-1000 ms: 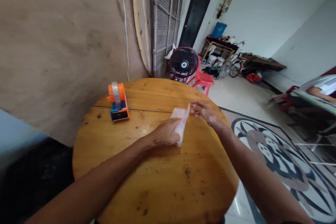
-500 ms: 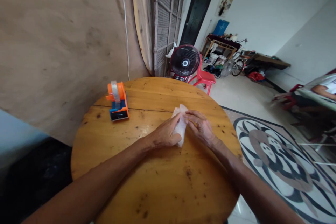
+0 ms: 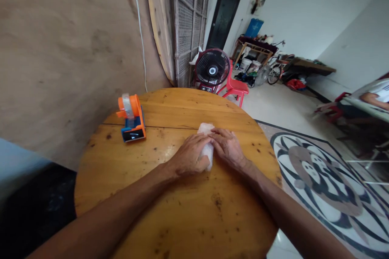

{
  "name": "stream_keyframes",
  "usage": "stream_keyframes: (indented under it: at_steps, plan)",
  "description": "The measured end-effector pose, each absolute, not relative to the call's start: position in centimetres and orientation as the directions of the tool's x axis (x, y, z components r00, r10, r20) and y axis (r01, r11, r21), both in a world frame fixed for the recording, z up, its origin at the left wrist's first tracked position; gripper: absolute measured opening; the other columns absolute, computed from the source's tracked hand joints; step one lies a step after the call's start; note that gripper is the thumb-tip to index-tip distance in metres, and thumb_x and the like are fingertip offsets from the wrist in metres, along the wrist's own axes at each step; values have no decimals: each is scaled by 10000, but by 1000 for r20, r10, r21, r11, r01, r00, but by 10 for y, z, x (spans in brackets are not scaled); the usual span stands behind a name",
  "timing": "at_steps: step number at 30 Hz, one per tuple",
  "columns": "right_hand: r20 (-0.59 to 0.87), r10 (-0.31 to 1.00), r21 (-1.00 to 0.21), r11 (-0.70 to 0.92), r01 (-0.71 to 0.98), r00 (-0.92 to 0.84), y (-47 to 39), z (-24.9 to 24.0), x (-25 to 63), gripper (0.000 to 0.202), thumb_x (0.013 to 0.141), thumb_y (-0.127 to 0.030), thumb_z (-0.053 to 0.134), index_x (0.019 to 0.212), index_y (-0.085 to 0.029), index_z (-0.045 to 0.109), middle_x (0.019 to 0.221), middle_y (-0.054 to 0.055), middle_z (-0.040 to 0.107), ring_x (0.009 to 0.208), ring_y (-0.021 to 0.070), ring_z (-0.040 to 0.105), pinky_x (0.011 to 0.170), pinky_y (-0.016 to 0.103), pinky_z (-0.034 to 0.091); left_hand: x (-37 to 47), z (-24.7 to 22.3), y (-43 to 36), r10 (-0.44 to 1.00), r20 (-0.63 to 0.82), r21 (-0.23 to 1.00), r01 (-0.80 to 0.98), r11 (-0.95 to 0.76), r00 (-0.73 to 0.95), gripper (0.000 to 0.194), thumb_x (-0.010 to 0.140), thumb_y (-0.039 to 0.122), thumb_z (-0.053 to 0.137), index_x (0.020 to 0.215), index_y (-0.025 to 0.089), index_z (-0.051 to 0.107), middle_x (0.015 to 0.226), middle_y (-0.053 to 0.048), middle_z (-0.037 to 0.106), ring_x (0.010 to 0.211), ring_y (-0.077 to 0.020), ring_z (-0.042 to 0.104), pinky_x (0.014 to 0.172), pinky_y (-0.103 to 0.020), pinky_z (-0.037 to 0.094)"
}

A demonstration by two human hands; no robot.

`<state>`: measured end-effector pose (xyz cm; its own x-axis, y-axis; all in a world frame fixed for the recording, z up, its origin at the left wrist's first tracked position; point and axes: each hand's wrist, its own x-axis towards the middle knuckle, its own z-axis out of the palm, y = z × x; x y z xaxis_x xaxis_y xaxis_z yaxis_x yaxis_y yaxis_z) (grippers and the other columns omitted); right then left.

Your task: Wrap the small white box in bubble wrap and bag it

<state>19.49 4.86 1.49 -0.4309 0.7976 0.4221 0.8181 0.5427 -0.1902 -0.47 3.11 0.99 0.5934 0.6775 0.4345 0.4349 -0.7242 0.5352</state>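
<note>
My left hand [image 3: 190, 153] and right hand [image 3: 228, 147] clamp the pale bundle [image 3: 207, 152]; likely light, soft: grip its long sides

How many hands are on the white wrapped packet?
2: the left hand over the left side of the white packet, the right hand at its upper right side. None looks hidden.

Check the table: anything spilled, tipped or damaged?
Nothing stands out. The tape dispenser stands upright on the table; the left hand and right hand are on the white bundle. The table's dark spots look like wood knots, not spills.
</note>
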Motion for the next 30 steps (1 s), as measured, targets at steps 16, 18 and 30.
stream_keyframes:
  at_steps: [16,18,30]
  plan:
    - [-104,987,-886,-35,463,-126,130,33,198,230,755,-405,649,775,-177,623,662,3,620,582,116,519,579,246,391,-6,12,31,706,359,548,475,-689,610,594,723,239,472,1288,63,529,1379,-183,519,1329,-289,425,1136,-463,309]
    - [-100,989,-907,-46,420,-108,131,32,192,209,723,-364,676,803,-179,623,594,-24,572,534,106,482,534,242,354,-6,12,31,704,366,549,470,-691,608,581,725,236,474,1281,80,536,1375,-169,526,1326,-283,428,1136,-463,311]
    - [-177,978,-984,-177,13,-113,136,31,195,306,539,-144,718,835,-180,649,640,-41,617,476,55,439,443,205,268,-5,12,34,690,378,543,456,-706,618,575,718,231,465,1265,77,552,1367,-173,534,1301,-281,459,1115,-470,344]
